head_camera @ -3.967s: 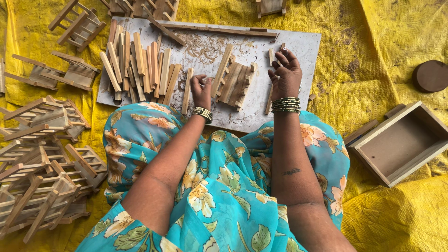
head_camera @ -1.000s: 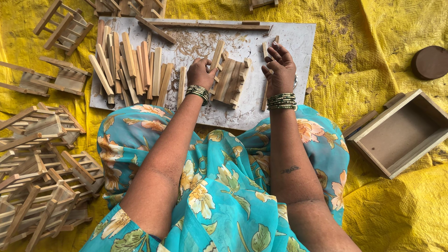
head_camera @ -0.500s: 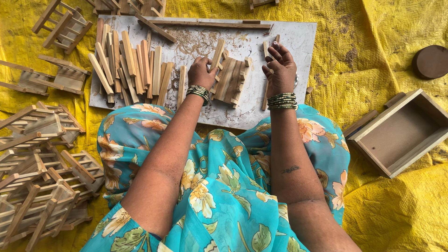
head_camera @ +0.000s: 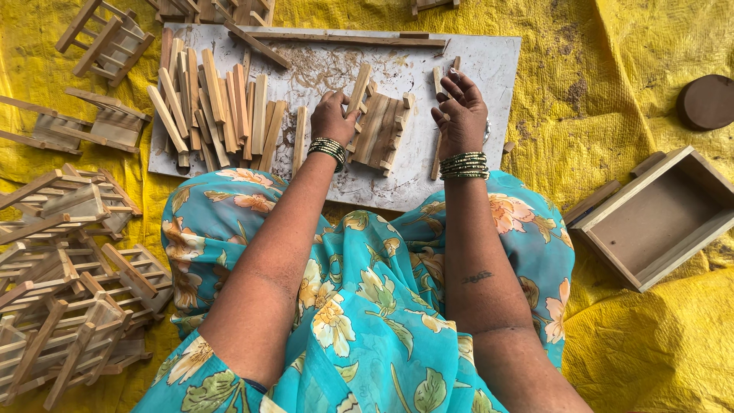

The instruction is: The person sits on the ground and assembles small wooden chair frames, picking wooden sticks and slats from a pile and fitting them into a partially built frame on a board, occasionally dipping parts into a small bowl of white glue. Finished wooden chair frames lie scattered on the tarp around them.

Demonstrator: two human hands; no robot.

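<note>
a floor-level craft workshop for small woodwork: a yellow tarpaulin (head_camera: 627,99) covers the ground, a grey work board (head_camera: 474,84) smeared with glue carries loose wooden slats (head_camera: 206,99), finished little slatted frames (head_camera: 69,291) pile up at one side, and an open wooden box (head_camera: 657,218) lies nearby.

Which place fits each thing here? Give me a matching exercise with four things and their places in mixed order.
Things:
1. slat pile
2. open box
3. round disc
4. finished frames

Places:
A. far right on the yellow sheet, above the box
B. stacked at the lower left
C. left part of the board
D. right of the person's lap, on the sheet

Pairs: 1-C, 2-D, 3-A, 4-B
</note>
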